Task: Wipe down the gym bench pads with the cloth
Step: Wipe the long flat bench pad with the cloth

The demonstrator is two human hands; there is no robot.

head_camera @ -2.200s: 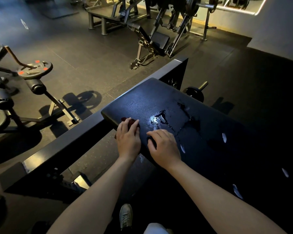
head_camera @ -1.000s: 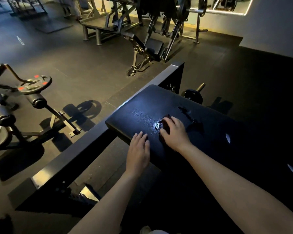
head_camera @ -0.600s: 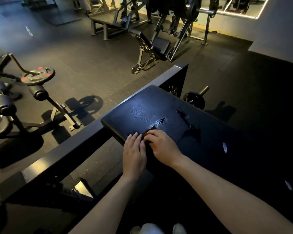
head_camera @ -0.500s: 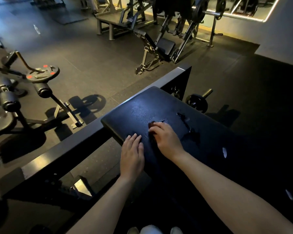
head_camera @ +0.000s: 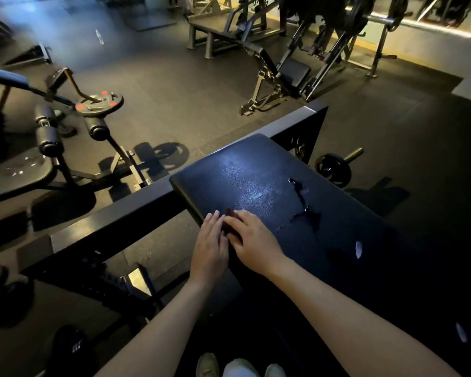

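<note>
A black padded gym bench pad (head_camera: 256,180) stretches from the centre toward the lower right, with torn patches in its cover. A small dark reddish cloth (head_camera: 230,214) lies on the pad near its left edge, mostly hidden under my right hand (head_camera: 252,242), which presses flat on it. My left hand (head_camera: 210,250) rests flat on the pad's left edge, right beside the right hand, fingers straight and touching the cloth's side.
A dark steel frame beam (head_camera: 114,216) runs along the pad's left side. A leg machine with a red-dotted weight plate (head_camera: 99,102) stands at left. An incline bench (head_camera: 280,69) and racks stand at the back. A plate-loaded bar end (head_camera: 333,167) sits right of the pad.
My right hand slid the cloth forward over the wet patch, then back toward the pad's near left edge. The left hand stayed on the edge. The wet shine has thinned.
</note>
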